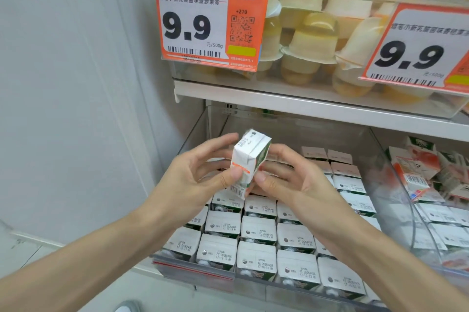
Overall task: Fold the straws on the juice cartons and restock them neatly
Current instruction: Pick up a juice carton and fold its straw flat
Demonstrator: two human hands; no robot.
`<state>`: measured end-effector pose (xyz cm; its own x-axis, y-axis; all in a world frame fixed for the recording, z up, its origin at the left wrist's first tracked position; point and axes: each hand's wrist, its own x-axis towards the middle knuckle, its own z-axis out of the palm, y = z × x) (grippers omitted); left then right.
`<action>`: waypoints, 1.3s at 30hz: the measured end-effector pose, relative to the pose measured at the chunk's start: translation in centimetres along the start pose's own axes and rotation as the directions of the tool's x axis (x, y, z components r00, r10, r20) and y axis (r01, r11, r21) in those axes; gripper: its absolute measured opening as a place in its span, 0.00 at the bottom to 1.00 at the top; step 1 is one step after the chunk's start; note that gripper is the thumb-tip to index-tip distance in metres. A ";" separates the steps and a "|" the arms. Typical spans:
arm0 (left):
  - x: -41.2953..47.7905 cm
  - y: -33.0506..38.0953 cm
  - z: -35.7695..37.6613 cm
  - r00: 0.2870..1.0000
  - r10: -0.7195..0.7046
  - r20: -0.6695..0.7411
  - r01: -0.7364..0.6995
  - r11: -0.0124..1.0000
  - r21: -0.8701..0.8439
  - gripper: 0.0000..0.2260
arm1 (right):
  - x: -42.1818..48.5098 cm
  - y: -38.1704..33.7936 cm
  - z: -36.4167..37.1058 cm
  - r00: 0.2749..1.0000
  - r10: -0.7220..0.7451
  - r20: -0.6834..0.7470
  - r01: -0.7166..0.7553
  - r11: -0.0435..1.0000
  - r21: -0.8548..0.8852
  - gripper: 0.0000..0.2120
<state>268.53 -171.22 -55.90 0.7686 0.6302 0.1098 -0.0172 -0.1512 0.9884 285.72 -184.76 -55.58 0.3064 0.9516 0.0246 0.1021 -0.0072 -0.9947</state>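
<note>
A small white and green juice carton [250, 156] is held tilted in the air above the lower shelf bin. My left hand [200, 172] pinches its left side, the thumb lying over an orange-striped straw [241, 168] on the carton's face. My right hand [291, 179] grips the carton from the right, thumb at its lower edge. Beneath both hands, several rows of matching cartons [256, 233] stand upright and packed tight in a clear bin [195, 269].
To the right, a second clear bin [396, 177] holds red and white cartons [426, 172] lying in disorder. The shelf above [304, 103] carries jelly cups [314, 40] behind orange 9.9 price tags [210, 22]. A white wall stands at the left.
</note>
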 end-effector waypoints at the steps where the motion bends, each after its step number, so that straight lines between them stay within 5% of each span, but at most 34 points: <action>1: 0.0 0.0 -0.1 0.999 0.031 0.019 -0.031 0.999 0.030 0.28 | 0.0 -0.1 -0.1 1.000 -0.027 -0.009 0.027 0.999 -0.021 0.20; 11: -0.2 -0.4 0.2 0.993 0.095 0.073 -0.103 0.986 0.130 0.39 | -0.2 -0.1 -0.5 0.987 -0.142 0.080 0.145 0.989 -0.029 0.24; 14: -0.2 -0.3 0.1 0.996 0.087 0.037 -0.092 0.982 0.165 0.34 | 0.0 -0.2 -0.5 0.990 -0.090 0.110 0.084 0.995 0.054 0.29; 18: -0.1 -0.6 0.3 0.987 0.112 -0.112 -0.084 0.970 0.227 0.24 | 0.6 -0.7 -0.3 0.999 -0.010 0.047 0.004 0.991 0.133 0.19; 22: -0.2 -1.1 0.9 0.968 0.084 -0.235 -0.017 0.962 0.274 0.22 | 0.1 -0.3 1.0 0.986 -0.157 -0.052 0.139 0.957 -0.256 0.17; 27: -0.7 -1.4 1.2 0.975 0.004 -0.223 0.071 0.943 0.327 0.33 | 0.9 -0.4 1.1 0.932 -0.319 -0.173 0.231 0.890 -0.393 0.18; 30: -1.8 -1.3 0.8 0.981 0.047 -0.188 0.059 0.853 0.519 0.36 | 2.4 -0.8 0.3 0.914 -0.345 -0.214 0.230 0.875 -0.426 0.17; 35: -3.7 -0.9 0.8 0.998 0.064 -0.001 -0.038 0.605 0.796 0.31 | 6.5 -0.5 0.0 0.921 -0.337 -0.194 0.200 0.838 -0.507 0.18; 39: -3.9 -1.1 0.5 0.997 0.069 0.035 -0.071 0.626 0.777 0.22 | 9.7 0.0 0.7 0.936 -0.328 -0.126 0.203 0.797 -0.569 0.19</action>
<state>265.92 -173.90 -57.51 0.7877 0.5909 0.1741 0.4315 -0.7310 0.5287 288.06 -175.29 -55.38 0.3726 0.8545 0.3619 0.6823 0.0121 -0.7310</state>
